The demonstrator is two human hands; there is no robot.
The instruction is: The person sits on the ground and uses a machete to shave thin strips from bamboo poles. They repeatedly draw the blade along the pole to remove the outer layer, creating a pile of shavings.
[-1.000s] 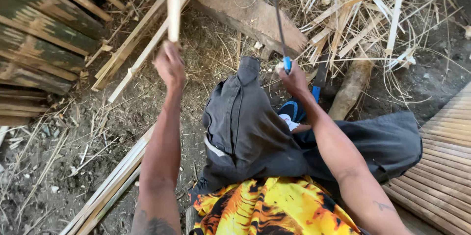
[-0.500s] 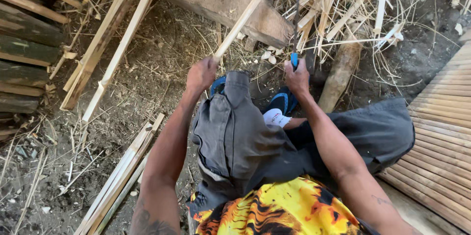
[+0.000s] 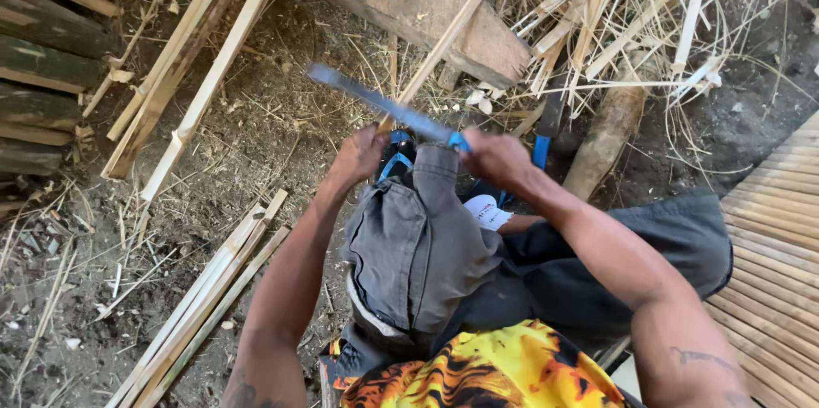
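My left hand (image 3: 358, 156) grips the near end of a long thin bamboo strip (image 3: 452, 28) that runs up and to the right over a wooden block. In my right hand (image 3: 495, 156) is a knife with a blue handle; its long grey blade (image 3: 375, 101) points up and left and crosses the strip just above my left hand. Both hands hover over my raised knee in grey trousers (image 3: 418, 237).
A thick wooden block (image 3: 409, 3) lies across the top. Split bamboo strips (image 3: 200, 306) lie on the dirt at lower left, more slats (image 3: 196, 58) at upper left. Dry shavings (image 3: 631, 16) pile at upper right beside a short log (image 3: 606, 139). A bamboo-slat platform (image 3: 776, 280) is at right.
My left hand has come down from high up to my knee, bringing the strip with it. The knife blade, upright before, now lies across the strip, pointing left.
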